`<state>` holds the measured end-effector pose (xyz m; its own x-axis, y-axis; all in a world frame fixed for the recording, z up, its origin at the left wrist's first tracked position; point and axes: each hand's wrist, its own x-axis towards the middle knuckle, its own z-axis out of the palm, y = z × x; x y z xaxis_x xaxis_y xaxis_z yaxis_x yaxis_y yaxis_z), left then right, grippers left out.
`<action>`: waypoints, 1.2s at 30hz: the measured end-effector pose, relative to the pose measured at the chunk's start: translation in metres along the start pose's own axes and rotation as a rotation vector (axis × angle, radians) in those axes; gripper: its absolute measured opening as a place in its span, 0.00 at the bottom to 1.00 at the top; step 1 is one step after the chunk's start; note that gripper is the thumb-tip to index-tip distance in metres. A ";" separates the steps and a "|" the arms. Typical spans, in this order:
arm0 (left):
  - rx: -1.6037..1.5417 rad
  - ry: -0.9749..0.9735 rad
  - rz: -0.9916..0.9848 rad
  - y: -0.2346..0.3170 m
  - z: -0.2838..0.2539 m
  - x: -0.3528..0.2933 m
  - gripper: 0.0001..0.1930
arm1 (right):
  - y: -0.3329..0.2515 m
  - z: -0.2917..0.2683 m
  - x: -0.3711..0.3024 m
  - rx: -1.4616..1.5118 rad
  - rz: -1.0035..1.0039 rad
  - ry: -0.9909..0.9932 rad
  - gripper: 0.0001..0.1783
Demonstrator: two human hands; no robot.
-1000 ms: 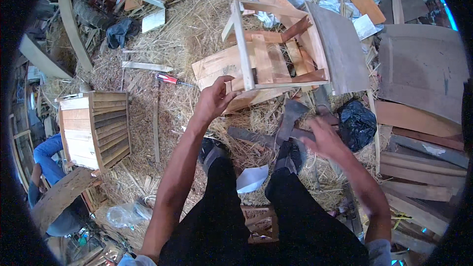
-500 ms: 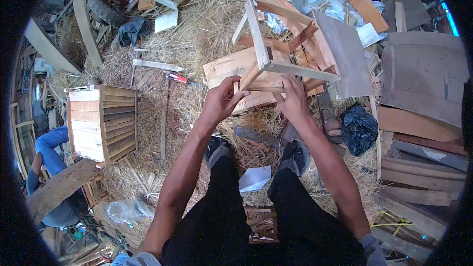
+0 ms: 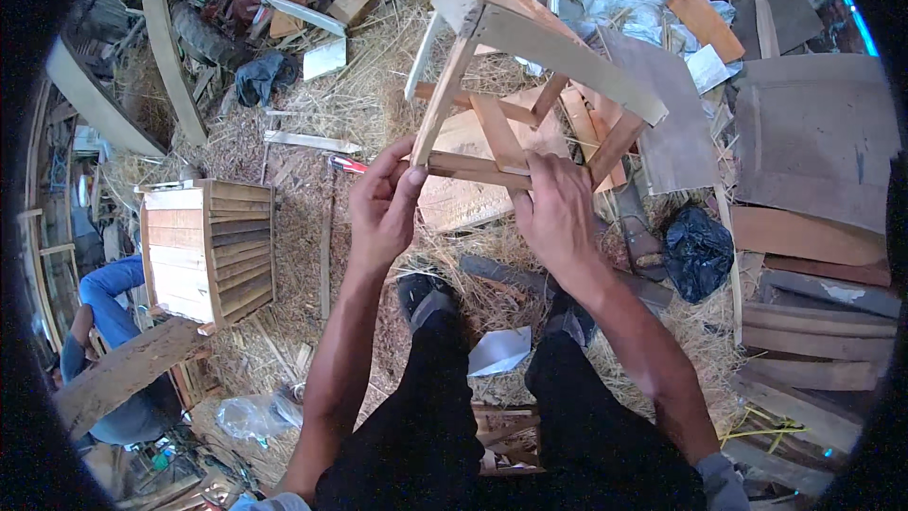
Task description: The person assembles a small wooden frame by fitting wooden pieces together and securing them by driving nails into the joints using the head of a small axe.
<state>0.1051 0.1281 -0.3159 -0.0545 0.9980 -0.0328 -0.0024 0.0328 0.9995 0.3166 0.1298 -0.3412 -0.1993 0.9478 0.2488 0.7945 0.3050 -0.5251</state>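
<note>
Both of my hands hold a small open wooden frame (image 3: 567, 61) built of slats, tilted above the straw. Round its lower left corner, where an upright slat meets a crossbar, the fingers of my left hand (image 3: 383, 213) are closed. My right hand (image 3: 558, 218) grips the same crossbar farther right, thumb below and fingers over it. Beneath the frame lies a flat pale board (image 3: 463, 203). A screwdriver with a red handle (image 3: 347, 164) rests on the ground just left of my left hand, its shaft hidden behind that hand.
A slatted wooden crate (image 3: 180, 251) stands at the left, beside another person's blue-clad leg (image 3: 115, 298). Stacked planks (image 3: 818, 331) and a large panel (image 3: 813, 142) line the right. A black plastic bag (image 3: 698, 254) sits right of my feet, and a white sheet (image 3: 499, 352) lies between them.
The wooden frame has been turned and raised toward me, so its top slats look larger. My left hand has shifted left to the corner, covering the screwdriver's shaft.
</note>
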 end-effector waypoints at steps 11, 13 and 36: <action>-0.012 -0.026 0.153 0.020 -0.005 -0.015 0.25 | -0.006 -0.001 -0.003 0.107 -0.078 0.085 0.29; -0.012 -0.018 0.132 0.023 -0.004 -0.015 0.25 | -0.008 -0.001 -0.003 0.120 -0.080 0.078 0.29; 0.035 -0.039 0.183 0.041 -0.002 -0.014 0.22 | -0.012 -0.001 -0.002 0.149 -0.120 0.132 0.31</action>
<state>0.1042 0.1156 -0.2745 -0.0124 0.9888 0.1485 0.0387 -0.1479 0.9882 0.3082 0.1243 -0.3345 -0.2032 0.8866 0.4156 0.6745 0.4344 -0.5970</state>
